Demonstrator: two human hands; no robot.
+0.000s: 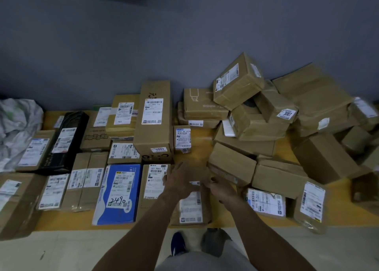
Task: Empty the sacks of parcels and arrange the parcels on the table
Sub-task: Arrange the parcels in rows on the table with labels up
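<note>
Centrally, a brown parcel (190,207) is shown lying flat at the front edge of the yellow table (65,219), with both hands at its far end. The left hand (180,180) is laid on the parcel with fingers spread and straight, and nothing is gripped. The right hand (220,187) is set at the far right corner with fingers curled; whether that corner is actually pinched cannot be told, since the frame is blurred there. To the left, parcels are ranged label-up in close rows, among them a blue parcel marked 2490 (119,192), a black parcel (65,139) and a long box marked 4001 (153,123). To the right, a heap of boxes (238,82) is piled loosely against the grey wall (184,35). A crumpled sack (18,127) is seen at the table's left end.
</note>
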